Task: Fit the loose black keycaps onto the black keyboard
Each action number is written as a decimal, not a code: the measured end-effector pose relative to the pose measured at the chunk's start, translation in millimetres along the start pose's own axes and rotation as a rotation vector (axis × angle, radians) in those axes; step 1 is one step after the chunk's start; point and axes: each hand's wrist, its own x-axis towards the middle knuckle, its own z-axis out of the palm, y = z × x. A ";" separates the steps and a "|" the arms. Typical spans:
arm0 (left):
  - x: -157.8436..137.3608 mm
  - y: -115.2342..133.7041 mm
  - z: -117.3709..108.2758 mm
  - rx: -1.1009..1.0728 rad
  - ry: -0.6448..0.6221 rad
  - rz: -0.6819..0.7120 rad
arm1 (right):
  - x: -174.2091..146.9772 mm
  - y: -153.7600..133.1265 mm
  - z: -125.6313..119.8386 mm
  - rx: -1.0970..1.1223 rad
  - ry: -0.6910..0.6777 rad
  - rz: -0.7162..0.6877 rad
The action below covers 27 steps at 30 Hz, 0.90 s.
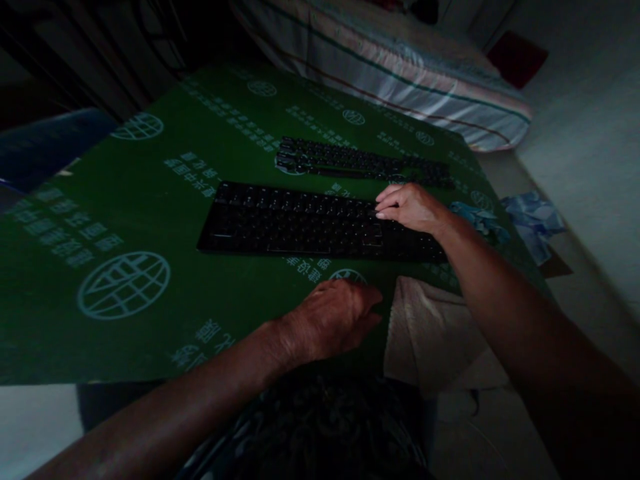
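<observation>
A black computer keyboard [300, 223] lies lengthwise on the green tabletop, with raised keycaps showing along its far row. My right hand [410, 207] is over the right part of that row. Its thumb and fingers are drawn together in a pinch at a keycap, which they mostly cover. My left hand [340, 317] rests on the table just in front of the keyboard, fingers loosely bent and thumb a little apart, with nothing visible in it. Beyond the keyboard lie rows of loose black keycaps [345, 157]. Dim light hides the finer detail of the keys.
The green table cover [125, 233] carries white printed globes and writing. A beige cloth [430, 333] hangs over the near edge. Crumpled bluish plastic [480, 220] lies at the right edge. A bed with a striped cover [400, 73] stands behind, a blue object [50, 147] at left.
</observation>
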 end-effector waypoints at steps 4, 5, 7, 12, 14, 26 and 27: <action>0.2 -3.3 -0.1 0.050 -0.020 0.024 | 0.9 -2.2 -0.3 -0.038 -0.024 -0.005; 0.2 -3.6 -0.5 0.062 -0.029 0.027 | 0.8 -3.2 -0.6 -0.048 -0.033 -0.007; -0.1 -3.3 -2.1 0.079 -0.052 0.032 | 0.3 -5.5 -1.3 -0.067 -0.047 -0.007; -2.1 -4.7 -12.2 0.114 -0.048 0.014 | -0.4 -8.6 -2.4 -0.091 -0.056 0.003; -0.7 -11.5 -21.3 0.116 0.000 0.024 | 0.0 -8.3 -2.3 -0.087 -0.060 0.006; 99.6 -83.8 -86.7 0.178 0.342 0.158 | 3.5 -7.1 -6.0 -0.070 -0.132 -0.008; 108.2 -87.3 -85.2 0.140 0.278 0.167 | 3.4 -6.7 -6.0 -0.060 -0.133 -0.011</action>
